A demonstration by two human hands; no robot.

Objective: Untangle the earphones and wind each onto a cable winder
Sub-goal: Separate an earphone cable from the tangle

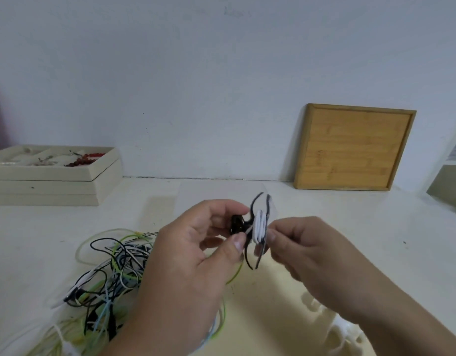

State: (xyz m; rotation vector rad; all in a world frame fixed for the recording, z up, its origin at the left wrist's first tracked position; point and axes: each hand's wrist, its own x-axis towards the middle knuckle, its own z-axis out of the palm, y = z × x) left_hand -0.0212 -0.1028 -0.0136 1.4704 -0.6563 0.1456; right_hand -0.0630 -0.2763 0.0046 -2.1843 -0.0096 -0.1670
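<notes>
Far left: 1 box (54,176) w/ beads. Tangle (111,268) of earphones lay on worktop (350,227), left of & under left hand (196,253); count unclear, several colours. Left hand pinched white cord (248,230) & a black earpiece. 1 winder (261,228), axis near upright, sat between both hands, pinched by right hand (311,250). Cord ran left from winder, so left hand feeds. 1 wood tray (355,150) at wall.

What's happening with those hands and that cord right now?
Left hand pinches white cord. Right hand holds winder, white turns already on it. Tangle waits on table, left. Nothing in the way.
</notes>
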